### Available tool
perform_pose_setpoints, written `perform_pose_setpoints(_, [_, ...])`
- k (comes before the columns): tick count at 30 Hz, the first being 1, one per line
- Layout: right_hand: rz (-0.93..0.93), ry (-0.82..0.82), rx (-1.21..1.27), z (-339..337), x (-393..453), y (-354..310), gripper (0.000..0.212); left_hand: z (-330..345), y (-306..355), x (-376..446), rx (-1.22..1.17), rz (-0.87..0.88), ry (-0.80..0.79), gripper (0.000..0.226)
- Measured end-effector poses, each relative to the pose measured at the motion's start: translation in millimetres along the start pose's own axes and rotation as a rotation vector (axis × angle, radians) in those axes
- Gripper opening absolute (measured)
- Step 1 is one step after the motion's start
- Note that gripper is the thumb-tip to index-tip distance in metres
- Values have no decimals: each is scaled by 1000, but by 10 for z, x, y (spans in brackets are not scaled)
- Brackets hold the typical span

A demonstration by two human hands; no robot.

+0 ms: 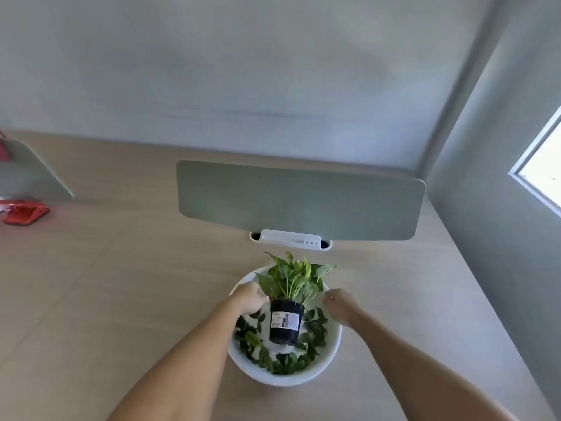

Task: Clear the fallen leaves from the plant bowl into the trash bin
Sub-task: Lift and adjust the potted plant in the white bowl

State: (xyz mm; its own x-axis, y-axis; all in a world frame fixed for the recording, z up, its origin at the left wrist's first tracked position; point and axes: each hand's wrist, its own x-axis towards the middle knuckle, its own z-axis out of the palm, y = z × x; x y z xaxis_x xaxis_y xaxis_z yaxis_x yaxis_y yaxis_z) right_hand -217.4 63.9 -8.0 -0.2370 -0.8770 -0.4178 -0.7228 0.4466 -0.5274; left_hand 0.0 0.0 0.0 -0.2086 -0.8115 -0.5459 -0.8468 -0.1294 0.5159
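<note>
Loose leaves (253, 340) ring the black pot (286, 322) inside the white bowl (332, 344) on the surface; light and limp, best pinched. Left hand (250, 299) curled at the pot's rim, right hand (340, 302) loosely closed, empty.

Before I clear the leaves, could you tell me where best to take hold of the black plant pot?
Grip the black pot by its upper sides just under the rim, one hand from each flank. It stands upright in the white bowl, foliage crowding the top and loose leaves ringing its base, so the bare walls are probably the cleanest hold.
</note>
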Motion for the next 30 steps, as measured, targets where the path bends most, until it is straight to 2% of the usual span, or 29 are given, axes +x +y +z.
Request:
perform_pose_setpoints(3, [95,-84,104,318,29,13,29,235,-77,7,-39,-73,-116,55])
perform_pose_setpoints(7, [108,-126,200,589,29,-38,27,428,-137,46,-184,-54,-148,42])
perform_pose_setpoints(10, [108,-93,203,603,29,-83,28,398,-167,69,-336,-63,-156,33])
perform_pose_setpoints(13, [42,-13,208,554,26,-151,27,284,-188,60,-464,-58,-132,34])
perform_pose_setpoints(18, [-52,81,288,525,-37,-255,29,197,-214,30,-584,-27,-57,29])
perform_pose_setpoints(24, [-93,92,278,661,-143,-173,25,276,-295,-39,-485,-25,-7,46])
perform_pose_setpoints(27, [-85,106,259,715,-147,-104,29,292,-328,-19,-482,-9,-34,43])
perform_pose_setpoints(30, [-70,100,145,751,-134,-35,41,305,-370,39,-357,-1,-20,38])
